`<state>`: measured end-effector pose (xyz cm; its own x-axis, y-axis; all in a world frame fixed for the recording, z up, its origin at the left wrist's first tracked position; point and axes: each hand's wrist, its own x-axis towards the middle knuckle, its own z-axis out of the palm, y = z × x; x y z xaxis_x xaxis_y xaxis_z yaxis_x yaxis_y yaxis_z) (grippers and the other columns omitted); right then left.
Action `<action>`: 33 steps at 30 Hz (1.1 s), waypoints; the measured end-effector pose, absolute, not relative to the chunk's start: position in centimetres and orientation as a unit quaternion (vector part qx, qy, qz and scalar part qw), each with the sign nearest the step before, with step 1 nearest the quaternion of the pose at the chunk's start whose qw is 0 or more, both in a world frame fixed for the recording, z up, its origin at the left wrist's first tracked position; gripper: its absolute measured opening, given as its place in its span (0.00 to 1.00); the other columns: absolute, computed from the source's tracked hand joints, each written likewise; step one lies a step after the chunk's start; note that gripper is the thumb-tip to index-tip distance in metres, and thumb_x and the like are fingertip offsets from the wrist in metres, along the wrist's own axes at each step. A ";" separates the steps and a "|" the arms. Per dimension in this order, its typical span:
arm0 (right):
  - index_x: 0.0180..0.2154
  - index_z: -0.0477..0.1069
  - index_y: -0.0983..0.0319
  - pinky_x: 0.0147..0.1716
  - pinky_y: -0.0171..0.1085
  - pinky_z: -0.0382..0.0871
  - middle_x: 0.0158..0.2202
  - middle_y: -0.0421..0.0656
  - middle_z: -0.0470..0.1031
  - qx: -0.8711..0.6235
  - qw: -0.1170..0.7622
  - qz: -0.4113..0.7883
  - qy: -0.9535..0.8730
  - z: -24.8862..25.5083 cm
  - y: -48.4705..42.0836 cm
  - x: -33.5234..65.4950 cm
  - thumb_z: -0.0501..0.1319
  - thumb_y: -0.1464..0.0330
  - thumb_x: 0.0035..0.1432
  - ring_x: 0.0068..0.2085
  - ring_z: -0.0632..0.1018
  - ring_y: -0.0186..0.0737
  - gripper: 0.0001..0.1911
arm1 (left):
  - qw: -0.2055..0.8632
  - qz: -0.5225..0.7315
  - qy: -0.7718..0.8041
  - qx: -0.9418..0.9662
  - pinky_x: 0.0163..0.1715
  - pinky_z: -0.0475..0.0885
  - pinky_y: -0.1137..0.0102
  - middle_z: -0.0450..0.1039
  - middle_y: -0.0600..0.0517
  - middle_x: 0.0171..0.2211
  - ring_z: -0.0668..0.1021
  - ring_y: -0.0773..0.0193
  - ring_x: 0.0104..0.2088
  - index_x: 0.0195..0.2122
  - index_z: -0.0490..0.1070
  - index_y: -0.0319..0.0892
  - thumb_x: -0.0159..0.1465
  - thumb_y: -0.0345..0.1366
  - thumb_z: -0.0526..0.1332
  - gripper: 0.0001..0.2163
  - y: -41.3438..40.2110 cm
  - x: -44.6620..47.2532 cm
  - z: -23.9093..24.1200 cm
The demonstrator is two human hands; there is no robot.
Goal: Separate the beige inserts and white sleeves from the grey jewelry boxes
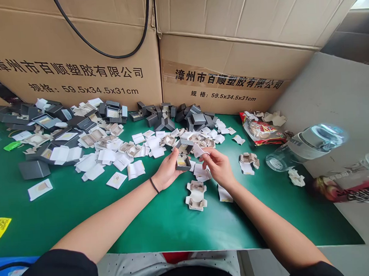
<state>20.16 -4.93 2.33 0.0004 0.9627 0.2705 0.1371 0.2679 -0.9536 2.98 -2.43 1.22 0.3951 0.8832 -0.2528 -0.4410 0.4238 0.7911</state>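
Observation:
My left hand (167,169) is closed around a small dark grey box (183,162) whose lid stands open, showing a yellowish inside. Close to it on the right, my right hand (218,166) pinches a small white card (200,150) between thumb and fingers. Just below the hands lies an unfolded cardboard insert (196,195) with tabs. Beneath and behind them spreads a heap of white folded papers (155,144) and beige inserts. More dark grey boxes (198,118) are piled at the back of the green table.
Large cardboard cartons (224,69) wall off the back, with a black cable (120,56) hanging in front. On the right are a red snack bag (262,131), a clear bottle (306,145), crumpled paper (296,177) and a plastic bag (359,183). A yellow tag (0,230) lies at left.

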 end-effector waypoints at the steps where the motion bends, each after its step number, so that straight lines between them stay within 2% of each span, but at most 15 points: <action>1: 0.34 0.72 0.61 0.21 0.33 0.66 0.29 0.41 0.70 -0.459 0.532 0.384 -0.600 2.3 -5.1 20.1 0.57 0.57 0.57 0.23 0.69 0.31 0.14 | 0.762 0.433 0.350 0.332 0.35 0.73 0.67 0.73 0.48 0.36 0.75 0.62 0.37 0.45 0.67 0.41 0.61 0.51 0.55 0.20 -2.5 3.1 1.2; 4: 0.37 0.73 0.60 0.21 0.32 0.64 0.26 0.40 0.70 -0.461 0.531 0.344 -0.622 2.1 -5.4 20.0 0.55 0.61 0.59 0.23 0.69 0.31 0.12 | 0.738 0.435 0.358 0.373 0.32 0.75 0.65 0.72 0.48 0.39 0.75 0.59 0.37 0.50 0.64 0.44 0.60 0.50 0.56 0.21 -2.8 3.4 1.0; 7: 0.39 0.73 0.59 0.25 0.33 0.65 0.29 0.42 0.72 -0.452 0.504 0.235 -0.698 2.0 -5.5 20.1 0.54 0.65 0.61 0.27 0.71 0.33 0.11 | 0.723 0.424 0.363 0.407 0.30 0.76 0.63 0.70 0.49 0.40 0.75 0.59 0.37 0.55 0.59 0.50 0.59 0.51 0.57 0.24 -3.0 3.5 0.7; 9: 0.41 0.72 0.59 0.29 0.34 0.66 0.31 0.43 0.73 -0.431 0.472 0.153 -0.753 1.9 -5.6 20.3 0.51 0.68 0.62 0.30 0.71 0.35 0.12 | 0.719 0.411 0.364 0.426 0.30 0.76 0.63 0.69 0.50 0.40 0.75 0.60 0.35 0.57 0.57 0.52 0.59 0.51 0.57 0.26 -3.0 3.5 0.5; 12: 0.44 0.70 0.60 0.29 0.33 0.66 0.31 0.44 0.72 -0.414 0.441 0.076 -0.792 1.8 -5.6 20.3 0.47 0.72 0.63 0.30 0.71 0.34 0.15 | 0.718 0.390 0.361 0.450 0.29 0.77 0.63 0.68 0.49 0.41 0.74 0.62 0.34 0.59 0.55 0.53 0.60 0.51 0.56 0.27 -2.9 3.3 0.4; 18: 0.39 0.71 0.61 0.28 0.32 0.64 0.26 0.43 0.71 -0.437 0.346 -0.040 -0.829 1.5 -5.4 20.3 0.49 0.71 0.64 0.29 0.71 0.36 0.13 | 0.692 0.343 0.368 0.517 0.26 0.77 0.66 0.64 0.46 0.50 0.72 0.57 0.40 0.59 0.54 0.51 0.60 0.51 0.56 0.27 -3.2 3.2 1.0; 23: 0.37 0.72 0.62 0.26 0.31 0.62 0.28 0.43 0.74 -0.459 0.331 -0.070 -0.821 1.4 -5.4 20.2 0.50 0.69 0.64 0.29 0.73 0.34 0.12 | 0.673 0.315 0.369 0.559 0.28 0.77 0.64 0.60 0.44 0.55 0.71 0.51 0.47 0.57 0.56 0.47 0.59 0.47 0.58 0.26 -3.6 3.3 1.5; 27: 0.35 0.72 0.62 0.23 0.30 0.59 0.27 0.42 0.75 -0.466 0.329 -0.083 -0.817 1.3 -5.5 20.1 0.51 0.68 0.64 0.27 0.73 0.32 0.11 | 0.683 0.325 0.360 0.546 0.35 0.76 0.61 0.60 0.44 0.56 0.68 0.49 0.51 0.56 0.57 0.45 0.59 0.43 0.59 0.25 -3.6 3.4 1.6; 30: 0.34 0.70 0.62 0.23 0.31 0.58 0.26 0.42 0.74 -0.474 0.354 -0.076 -0.802 1.3 -5.7 19.9 0.51 0.68 0.63 0.25 0.72 0.31 0.11 | 0.688 0.348 0.344 0.536 0.44 0.72 0.59 0.63 0.44 0.54 0.68 0.51 0.52 0.53 0.60 0.42 0.57 0.40 0.62 0.23 -3.4 3.5 1.5; 33: 0.34 0.68 0.62 0.22 0.30 0.59 0.24 0.41 0.73 -0.483 0.393 -0.026 -0.782 1.1 -5.8 19.7 0.50 0.68 0.63 0.23 0.71 0.31 0.10 | 0.688 0.370 0.332 0.529 0.47 0.69 0.59 0.67 0.44 0.50 0.69 0.52 0.51 0.49 0.62 0.40 0.55 0.37 0.64 0.22 -3.2 3.5 1.4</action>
<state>19.68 -5.83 1.15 -0.2251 0.7349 0.6397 0.7754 0.5327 -0.3391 3.53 -3.21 1.43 0.5065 0.8597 -0.0658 -0.1577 0.1673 0.9732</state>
